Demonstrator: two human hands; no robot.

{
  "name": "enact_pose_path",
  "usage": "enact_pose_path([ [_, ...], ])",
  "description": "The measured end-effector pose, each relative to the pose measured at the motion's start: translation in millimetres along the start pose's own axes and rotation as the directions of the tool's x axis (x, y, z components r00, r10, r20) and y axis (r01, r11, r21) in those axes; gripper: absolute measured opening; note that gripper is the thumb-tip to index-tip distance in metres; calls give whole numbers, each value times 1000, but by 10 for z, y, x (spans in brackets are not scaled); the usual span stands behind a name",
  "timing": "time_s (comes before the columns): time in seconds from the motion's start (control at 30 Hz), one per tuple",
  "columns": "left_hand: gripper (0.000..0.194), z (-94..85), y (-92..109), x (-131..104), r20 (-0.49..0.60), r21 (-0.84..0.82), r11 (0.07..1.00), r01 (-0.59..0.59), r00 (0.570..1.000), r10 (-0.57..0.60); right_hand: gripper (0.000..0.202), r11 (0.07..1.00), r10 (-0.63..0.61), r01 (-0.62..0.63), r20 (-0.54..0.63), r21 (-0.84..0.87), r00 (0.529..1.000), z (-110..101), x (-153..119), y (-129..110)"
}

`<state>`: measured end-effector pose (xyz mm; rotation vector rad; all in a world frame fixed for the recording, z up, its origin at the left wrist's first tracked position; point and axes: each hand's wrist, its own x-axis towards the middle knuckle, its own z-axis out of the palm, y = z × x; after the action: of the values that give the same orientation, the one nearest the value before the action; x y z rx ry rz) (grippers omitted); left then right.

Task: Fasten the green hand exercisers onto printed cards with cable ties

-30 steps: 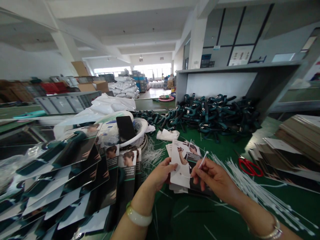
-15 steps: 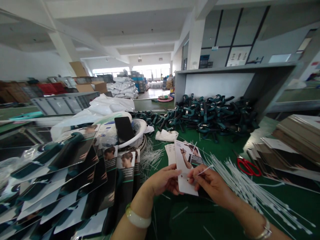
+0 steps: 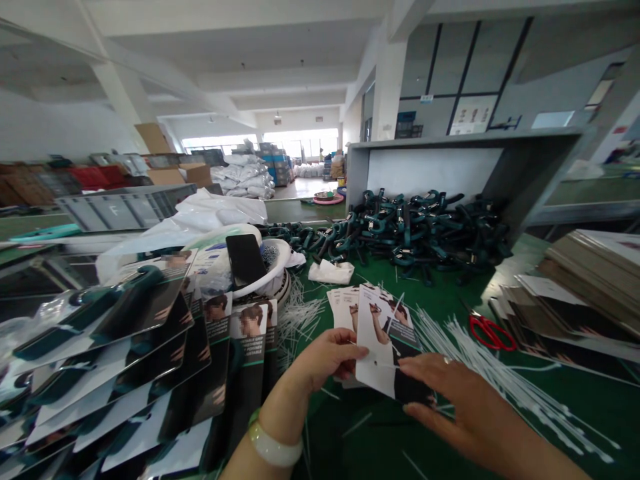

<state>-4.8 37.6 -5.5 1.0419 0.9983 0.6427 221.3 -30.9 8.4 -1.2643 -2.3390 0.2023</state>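
Observation:
My left hand (image 3: 333,360) is closed on the left edge of a printed card (image 3: 375,380) with white and black areas and a picture of an arm. A white cable tie (image 3: 386,365) lies across the card near a small hole, and a thin white strip sticks up over the picture. My right hand (image 3: 457,393) is at the card's lower right, fingers stretched and thumb apart. Its fingertips overlap the card; firm contact cannot be made out. Just behind, more printed cards (image 3: 341,303) lie fanned on the green table.
Loose cable ties (image 3: 500,380) and red-handled scissors (image 3: 493,332) lie to the right, near stacked cards (image 3: 595,287). Dark green clamp-like tools (image 3: 405,230) are heaped before a grey bin (image 3: 545,173). Carded tools (image 3: 125,353) pile up left, beside a white basin (image 3: 283,257) bearing a phone (image 3: 246,259).
My right hand has let go of its pinch at the card's hole and moved right and down, its fingers now straightened. The card has shifted slightly right, still in my left hand.

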Motion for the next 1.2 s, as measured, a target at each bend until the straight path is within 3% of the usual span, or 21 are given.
enact_pose_path([
  [0.1, 29, 88, 27, -19, -45, -81, 997, -10, 999, 7, 44, 971, -52, 21, -124, -240, 991, 187, -29, -139],
  [0.2, 35, 184, 67, -72, -71, -195, 980, -38, 997, 24, 32, 943, -78, -3, -232, -332, 970, 345, 10, -183],
  [0.3, 38, 282, 108, -128, -20, -296, 947, -127, 992, 127, 28, 959, -50, -51, -341, -280, 939, 363, 69, -121],
  [0.4, 39, 400, 108, -122, -6, -298, 916, -270, 960, 281, 30, 982, -2, -78, -426, -172, 905, 267, 123, -82],
  [0.57, 36, 563, 91, -30, -249, -224, 835, -503, 858, 450, 28, 997, 54, -71, -454, -21, 890, 119, 213, -178],
  [0.67, 38, 576, 157, -25, -316, -245, 786, -568, 813, 489, 29, 993, 115, -105, -449, 48, 886, 95, 247, -188],
  [0.73, 41, 569, 205, -29, -303, -278, 779, -562, 821, 484, 30, 982, 188, -161, -450, 97, 873, 92, 255, -156],
  [0.93, 51, 599, 255, 45, -58, -359, 875, -326, 943, 327, 35, 927, 364, -276, -432, 253, 825, 94, 225, -73],
  [1.2, 50, 573, 300, 108, -2, -358, 900, -250, 964, 267, 36, 900, 399, -277, -377, 338, 836, 157, 127, -8],
])
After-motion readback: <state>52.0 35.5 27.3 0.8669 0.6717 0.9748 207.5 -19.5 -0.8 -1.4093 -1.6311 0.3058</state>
